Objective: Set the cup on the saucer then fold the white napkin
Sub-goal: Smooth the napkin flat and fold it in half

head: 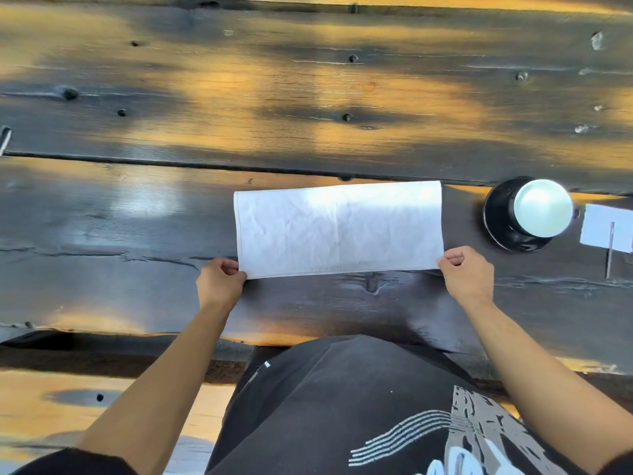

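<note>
1. Napkin point(339, 229), white, flat on dark plank table point(137, 214) as a wide rectangle, long sides running left to right; near corners pinched, one per hand.
2. Cup point(543, 207) already seated on black saucer point(496, 228), well right of the cloth; first half of the task apparently done, folding in hand.
3. Left hand point(219, 279) grasping the near-left corner, thumb on top, fingers curled beneath the edge.
4. Right hand point(467, 272) grasping the near-right corner the same way, knuckles up, fingers tucked under the hem.
5. Both forearms reaching forward from the body, wrists low and close to the tabletop, elbows drawn back near the waist, hands roughly level with each other.
6. Best handling, judged from this layout: both corners lifted together, carried away from the body and laid squarely onto the far corners, edges matched before pressing the crease.
7. Even tension between the two hands advisable, to avoid skew or a sagging middle.
8. Care needed on the right: saucer close enough for a swept hand to nudge it.
9. White card point(606, 228) beyond the saucer, at frame edge, uninvolved.
</note>
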`<action>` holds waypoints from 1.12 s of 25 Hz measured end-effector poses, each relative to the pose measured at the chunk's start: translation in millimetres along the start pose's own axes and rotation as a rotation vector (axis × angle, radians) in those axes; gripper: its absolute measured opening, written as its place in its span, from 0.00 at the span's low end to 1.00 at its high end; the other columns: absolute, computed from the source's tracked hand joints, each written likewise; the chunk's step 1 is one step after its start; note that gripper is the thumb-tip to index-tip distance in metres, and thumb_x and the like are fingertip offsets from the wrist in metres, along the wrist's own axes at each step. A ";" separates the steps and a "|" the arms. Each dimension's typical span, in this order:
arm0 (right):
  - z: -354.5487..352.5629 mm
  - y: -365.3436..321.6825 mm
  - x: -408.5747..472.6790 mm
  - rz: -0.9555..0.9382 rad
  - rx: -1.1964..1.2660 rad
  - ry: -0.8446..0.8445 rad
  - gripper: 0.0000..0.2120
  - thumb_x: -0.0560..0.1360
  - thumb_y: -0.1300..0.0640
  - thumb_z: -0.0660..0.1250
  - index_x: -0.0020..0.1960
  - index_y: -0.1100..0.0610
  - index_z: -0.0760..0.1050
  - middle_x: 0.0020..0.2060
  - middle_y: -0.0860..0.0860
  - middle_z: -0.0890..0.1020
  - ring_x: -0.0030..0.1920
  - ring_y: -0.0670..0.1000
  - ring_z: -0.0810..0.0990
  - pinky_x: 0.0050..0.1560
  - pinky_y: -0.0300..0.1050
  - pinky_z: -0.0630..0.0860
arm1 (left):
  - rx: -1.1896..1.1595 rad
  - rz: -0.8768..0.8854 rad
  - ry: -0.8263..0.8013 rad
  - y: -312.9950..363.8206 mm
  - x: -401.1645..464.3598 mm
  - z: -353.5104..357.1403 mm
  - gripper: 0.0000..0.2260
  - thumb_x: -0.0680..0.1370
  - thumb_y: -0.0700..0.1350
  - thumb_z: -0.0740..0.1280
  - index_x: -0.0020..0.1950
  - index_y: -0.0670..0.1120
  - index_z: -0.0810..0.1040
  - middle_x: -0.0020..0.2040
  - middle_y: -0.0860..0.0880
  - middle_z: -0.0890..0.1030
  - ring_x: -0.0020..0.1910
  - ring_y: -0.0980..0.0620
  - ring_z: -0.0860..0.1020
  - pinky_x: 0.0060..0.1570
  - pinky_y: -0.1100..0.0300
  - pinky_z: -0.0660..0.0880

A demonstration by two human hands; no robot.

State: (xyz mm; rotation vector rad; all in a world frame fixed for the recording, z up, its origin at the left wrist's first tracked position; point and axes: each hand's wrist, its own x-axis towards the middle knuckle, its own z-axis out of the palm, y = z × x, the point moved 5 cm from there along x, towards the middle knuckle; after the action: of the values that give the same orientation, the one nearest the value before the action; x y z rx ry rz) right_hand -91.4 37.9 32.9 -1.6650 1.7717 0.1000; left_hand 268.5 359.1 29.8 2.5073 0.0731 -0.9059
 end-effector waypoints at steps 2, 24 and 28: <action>0.6 0.3 -0.2 0.004 0.000 0.017 0.02 0.77 0.58 0.69 0.47 0.53 0.80 0.43 0.49 0.83 0.53 0.54 0.81 0.57 0.47 0.74 | 0.039 0.034 0.000 1.7 -1.0 1.3 0.09 0.72 0.39 0.72 0.51 0.44 0.79 0.41 0.49 0.81 0.45 0.44 0.81 0.44 0.51 0.79; 240.1 -266.8 -101.2 -1.025 -0.378 -0.102 0.34 0.85 0.41 0.47 0.83 0.60 0.53 0.83 0.57 0.57 0.84 0.56 0.51 0.83 0.56 0.48 | 0.717 1.021 0.038 61.9 67.9 38.9 0.33 0.84 0.56 0.52 0.83 0.39 0.48 0.84 0.41 0.48 0.84 0.42 0.46 0.82 0.41 0.47; 258.6 -259.5 -93.7 -1.025 -0.488 -0.107 0.35 0.84 0.40 0.43 0.84 0.60 0.49 0.83 0.56 0.53 0.84 0.56 0.49 0.82 0.56 0.48 | 0.812 1.012 0.062 60.5 74.7 45.2 0.36 0.83 0.59 0.54 0.83 0.39 0.47 0.84 0.41 0.49 0.84 0.41 0.47 0.81 0.39 0.47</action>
State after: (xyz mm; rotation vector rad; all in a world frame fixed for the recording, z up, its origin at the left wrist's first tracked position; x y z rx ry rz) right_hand 246.7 201.3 -11.8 -2.6591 0.6640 0.1520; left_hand 312.5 277.2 -21.6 2.6405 -1.6599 -0.4285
